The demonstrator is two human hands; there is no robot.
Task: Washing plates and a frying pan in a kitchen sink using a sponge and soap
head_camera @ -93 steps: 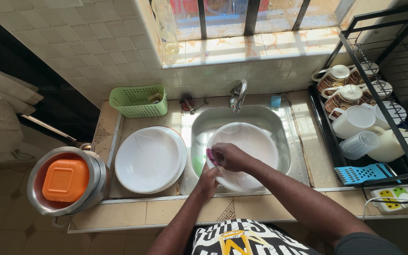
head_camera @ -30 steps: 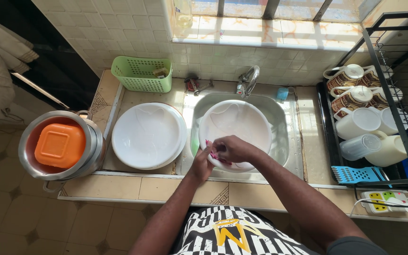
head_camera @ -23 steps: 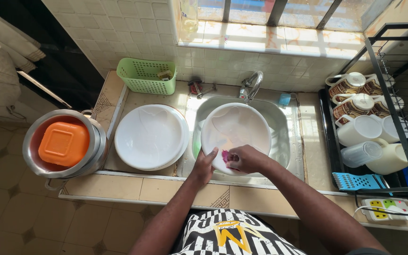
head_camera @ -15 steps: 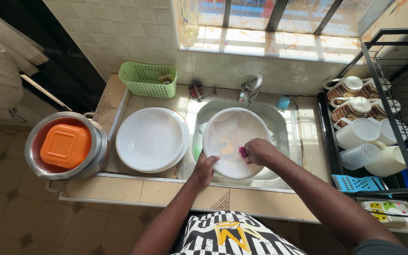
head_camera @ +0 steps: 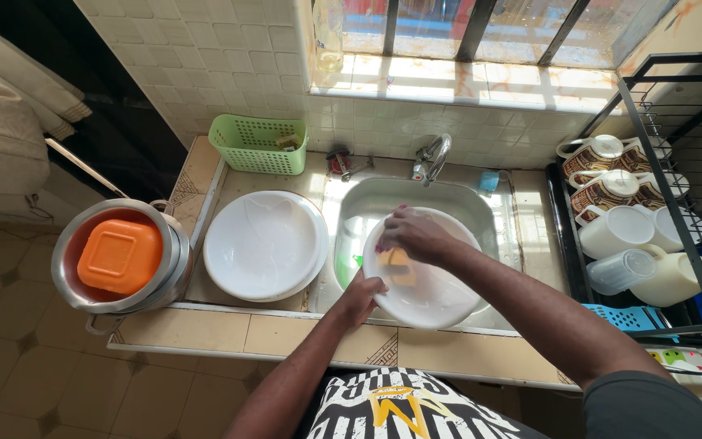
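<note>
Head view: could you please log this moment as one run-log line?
left hand: grips white plate rim | right hand: presses yellow sponge on plate | place: over sink

Both forearms are bare. The right arm [head_camera: 562, 325] ends in a dark grey short sleeve [head_camera: 652, 406]; the black top [head_camera: 400, 410] carries white lettering (plus a yellow graphic).

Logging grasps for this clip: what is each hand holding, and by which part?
Left hand grips the white plate by its near-left rim. Right hand presses a yellow sponge against the plate's face.
</note>
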